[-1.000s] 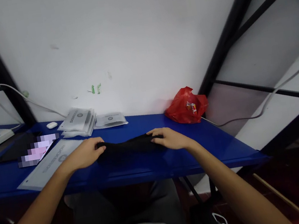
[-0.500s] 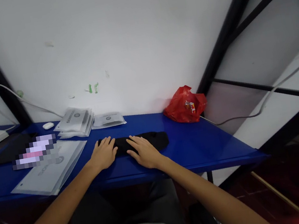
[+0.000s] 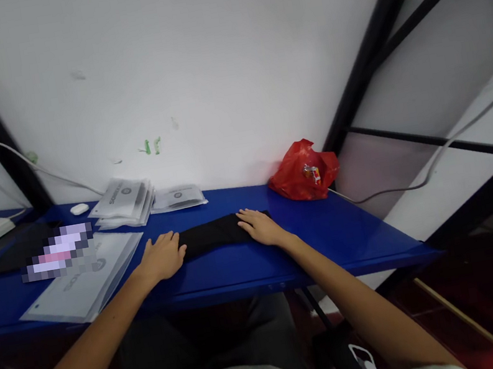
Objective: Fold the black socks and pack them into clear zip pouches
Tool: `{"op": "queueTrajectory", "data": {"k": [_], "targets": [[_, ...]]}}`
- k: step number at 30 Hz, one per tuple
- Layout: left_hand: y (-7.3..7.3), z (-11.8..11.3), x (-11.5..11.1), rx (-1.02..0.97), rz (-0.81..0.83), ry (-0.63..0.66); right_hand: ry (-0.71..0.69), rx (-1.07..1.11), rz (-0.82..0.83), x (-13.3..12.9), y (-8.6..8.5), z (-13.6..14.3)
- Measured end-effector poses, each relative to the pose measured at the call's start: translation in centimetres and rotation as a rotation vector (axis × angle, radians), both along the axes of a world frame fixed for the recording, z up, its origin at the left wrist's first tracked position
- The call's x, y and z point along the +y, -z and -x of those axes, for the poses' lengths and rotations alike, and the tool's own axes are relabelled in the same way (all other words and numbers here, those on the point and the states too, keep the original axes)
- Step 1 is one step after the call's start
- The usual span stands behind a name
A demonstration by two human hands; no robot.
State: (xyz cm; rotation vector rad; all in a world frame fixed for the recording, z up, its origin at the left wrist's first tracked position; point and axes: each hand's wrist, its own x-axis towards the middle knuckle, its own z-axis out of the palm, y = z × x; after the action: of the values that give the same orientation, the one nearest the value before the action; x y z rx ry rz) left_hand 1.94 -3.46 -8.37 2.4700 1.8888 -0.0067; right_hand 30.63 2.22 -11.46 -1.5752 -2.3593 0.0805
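Note:
A folded piece of black cloth [image 3: 211, 235] lies in a long flat strip on the blue table, in the middle of the head view. My left hand [image 3: 163, 256] rests palm down on its left end, fingers stretched out. On its right end lies my right hand [image 3: 260, 227], also flat with the fingers extended. Between the two hands the fabric looks smooth. Both ends of the strip are partly covered by my hands, and what kind of garment it is cannot be made out.
Left of the cloth lies a large frosted zip bag [image 3: 87, 280], with a phone with a blurred screen [image 3: 56, 251] by it. Behind are a stack of smaller zip bags [image 3: 123, 199], another bag [image 3: 177, 197] and a white earphone case [image 3: 79, 208]. A red plastic bag [image 3: 294, 173] stands back right.
My right hand has slid to the right along the cloth and my left hand slightly left, so they are farther apart. The cloth between them looks flatter and smoother.

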Motion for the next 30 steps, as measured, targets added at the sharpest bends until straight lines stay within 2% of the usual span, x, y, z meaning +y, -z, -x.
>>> {"op": "queueTrajectory", "data": {"k": [6, 10, 14, 18, 22, 24, 27, 30], "targets": [[-1.2, 1.3, -0.7, -0.040, 0.001, 0.034, 0.094, 0.147, -0.013, 0.9, -0.2, -2.5], [-1.6, 2.6, -0.4, -0.192, 0.084, -0.038, 0.131, 0.207, -0.030, 0.8, -0.4, -3.5], [-1.9, 3.8, -0.2, -0.286, 0.183, -0.084, 0.154, 0.242, -0.030, 0.2, -0.9, -3.3], [-2.8, 5.0, 0.4, -0.296, 0.118, -0.079, 0.136, 0.274, 0.024, -0.8, -1.3, -2.8], [-4.9, 6.1, 1.9, -0.230, 0.015, -0.180, 0.126, 0.392, -0.026, -1.7, -1.4, -2.6], [-6.2, 6.0, 2.5, -0.209, -0.026, -0.220, 0.159, 0.450, -0.075, -1.9, -1.4, -2.7], [-7.9, 4.3, 2.8, -0.246, -0.070, -0.234, 0.170, 0.477, -0.098, -1.8, -1.2, -2.8], [-8.0, 1.6, 2.4, -0.402, -0.094, -0.191, 0.154, 0.461, -0.103, -1.7, -1.0, -2.8]]}}
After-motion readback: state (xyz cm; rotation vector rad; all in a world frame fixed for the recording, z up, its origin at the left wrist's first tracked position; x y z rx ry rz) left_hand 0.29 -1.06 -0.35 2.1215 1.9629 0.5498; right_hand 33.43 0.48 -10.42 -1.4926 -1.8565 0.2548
